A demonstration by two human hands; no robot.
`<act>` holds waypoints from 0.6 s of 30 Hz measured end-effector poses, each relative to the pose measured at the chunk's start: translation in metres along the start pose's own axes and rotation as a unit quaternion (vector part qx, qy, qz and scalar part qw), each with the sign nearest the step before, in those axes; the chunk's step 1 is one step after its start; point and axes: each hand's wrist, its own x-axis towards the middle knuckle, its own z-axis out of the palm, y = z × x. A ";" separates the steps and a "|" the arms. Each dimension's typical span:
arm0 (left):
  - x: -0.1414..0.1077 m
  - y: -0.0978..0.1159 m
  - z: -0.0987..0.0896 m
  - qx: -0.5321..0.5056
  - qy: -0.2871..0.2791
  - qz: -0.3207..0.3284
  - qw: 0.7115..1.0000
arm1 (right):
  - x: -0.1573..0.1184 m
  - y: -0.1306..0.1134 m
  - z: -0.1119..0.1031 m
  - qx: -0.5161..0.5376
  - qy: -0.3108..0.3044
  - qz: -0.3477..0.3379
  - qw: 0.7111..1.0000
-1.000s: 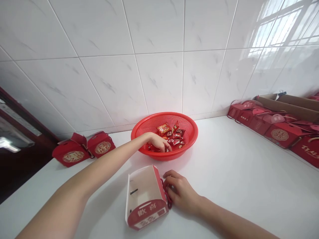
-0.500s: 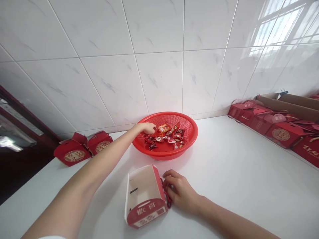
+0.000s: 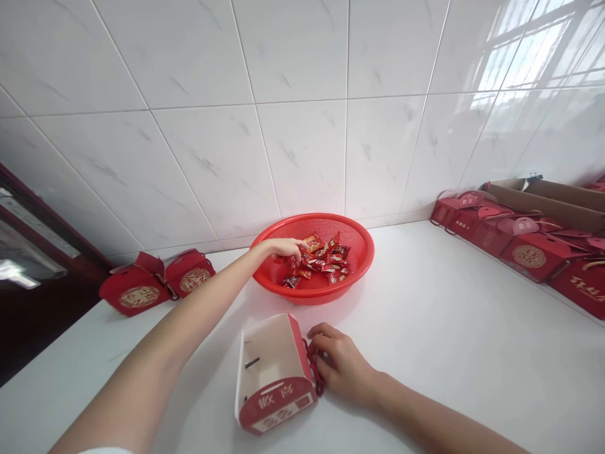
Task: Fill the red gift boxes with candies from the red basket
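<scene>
A red plastic colander [image 3: 267, 280] holds several wrapped candies [image 3: 326, 261], mostly in red wrappers, with an orange packet [image 3: 312, 243] among them. My left hand [image 3: 287, 248] reaches inside over the candies, fingers apart and bent down; its thumb and palm side are hidden. Nearer to me stands an open red gift box [image 3: 278, 403] with a pale inside and gold characters on its front flap. At its right side hangs a red cord [image 3: 316, 369]. My right hand [image 3: 343, 366] rests on the table with fingers curled at that cord, closed on it.
Two red gift boxes [image 3: 139, 296] stand at the left table edge. Along the right, several red boxes [image 3: 529, 255] form a row beside a brown cardboard carton [image 3: 543, 198]. A white tiled wall [image 3: 302, 151] rises behind the white table [image 3: 439, 328].
My left hand has moved slightly right within the colander, and its fingers now stretch further over the candies. Some candies have shifted. My right hand and the open box stay put.
</scene>
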 end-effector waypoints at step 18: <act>-0.024 -0.022 -0.007 -0.094 -0.034 0.070 0.993 | 0.000 -0.001 -0.001 0.001 -0.004 0.004 1.000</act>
